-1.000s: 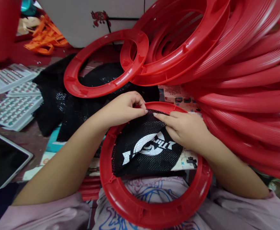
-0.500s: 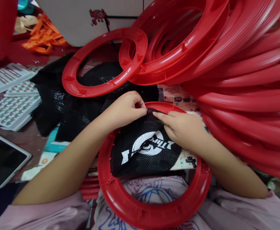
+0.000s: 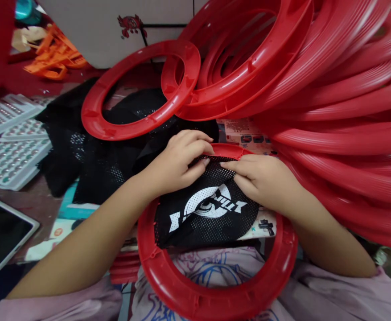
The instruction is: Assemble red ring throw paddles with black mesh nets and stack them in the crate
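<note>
A red plastic ring [image 3: 215, 298] rests against my lap and the table edge in front of me. Black mesh fabric [image 3: 195, 234] with a white printed logo lies across its upper half, its edge along the ring's left and far sides. My left hand [image 3: 188, 156] pinches the fabric's far edge at the top of the ring, thumb below and fingers over the rim. Just to its right, my right hand [image 3: 262, 178] presses the mesh near that edge with the index finger stretched out, the other fingers curled beneath the palm.
Many red rings [image 3: 332, 98] are stacked at the right, and a loose ring [image 3: 138, 131] lies over black mesh fabric [image 3: 91, 156]. At left are trays of small round pieces [image 3: 11, 160], a tablet-like device [image 3: 4, 227] and orange plastic parts [image 3: 55, 55].
My left hand has opened out from a tight pinch, its fingers now reaching over the far rim. My right hand has shifted slightly right, and more of the mesh is spread toward the right.
</note>
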`<state>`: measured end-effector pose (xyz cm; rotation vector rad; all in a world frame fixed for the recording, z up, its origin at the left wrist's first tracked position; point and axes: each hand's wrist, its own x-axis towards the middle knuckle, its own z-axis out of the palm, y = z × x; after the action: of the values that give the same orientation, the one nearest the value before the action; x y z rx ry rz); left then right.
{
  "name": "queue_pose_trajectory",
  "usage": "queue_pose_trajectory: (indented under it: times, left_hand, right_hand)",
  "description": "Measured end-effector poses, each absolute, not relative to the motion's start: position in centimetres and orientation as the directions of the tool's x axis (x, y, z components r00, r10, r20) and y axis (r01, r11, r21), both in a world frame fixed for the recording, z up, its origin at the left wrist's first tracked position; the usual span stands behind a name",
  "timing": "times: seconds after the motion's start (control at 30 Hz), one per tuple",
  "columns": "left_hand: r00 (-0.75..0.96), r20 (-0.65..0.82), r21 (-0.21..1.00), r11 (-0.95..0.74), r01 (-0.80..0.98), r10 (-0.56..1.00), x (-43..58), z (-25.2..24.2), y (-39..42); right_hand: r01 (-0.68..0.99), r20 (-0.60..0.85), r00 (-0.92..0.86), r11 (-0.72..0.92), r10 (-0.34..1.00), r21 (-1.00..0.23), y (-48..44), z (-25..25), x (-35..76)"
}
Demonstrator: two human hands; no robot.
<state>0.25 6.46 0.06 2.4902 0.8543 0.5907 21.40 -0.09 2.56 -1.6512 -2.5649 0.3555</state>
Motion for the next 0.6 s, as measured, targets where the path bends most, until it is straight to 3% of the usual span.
queue_pose_trajectory:
  times: [0.1,0.23,0.6]
  left_hand:
    - [0.808,0.192,0.518,-0.757,0.399,0.557,0.15,0.00,6.32]
    - [0.791,0.159,0.560,-0.714,0.421,0.591,0.05,-0.10,6.55]
    - [0.791,0.157,0.498,-0.739,0.453,0.591,0.26,-0.49,6.55]
  right_hand:
    - [0.888,-0.022,-0.378,0.356,0.925,-0.290,0.24,2.47,21.70]
    - [0.900,0.015,-0.345,0.335,0.938,-0.280,0.52,2.27,21.75]
    - [0.916,-0.043,-0.342,0.323,0.939,-0.240,0.86,2.16,21.64]
